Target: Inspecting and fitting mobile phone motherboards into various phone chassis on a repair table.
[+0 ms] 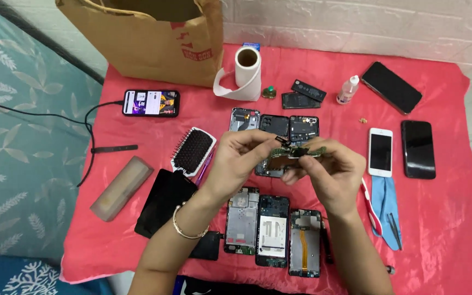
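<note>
My left hand (240, 158) and right hand (329, 172) meet raised over the red cloth (443, 218) — fingertips of both pinched shut on a thin, greenish circuit board (296, 153), flat and irregular.

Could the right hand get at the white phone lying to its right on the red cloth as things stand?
Probably yes, once freed. The right hand pinches a small green circuit board together with the left hand. The white phone with its dark screen lies face-up close beside it on the red cloth, nothing between.
</note>
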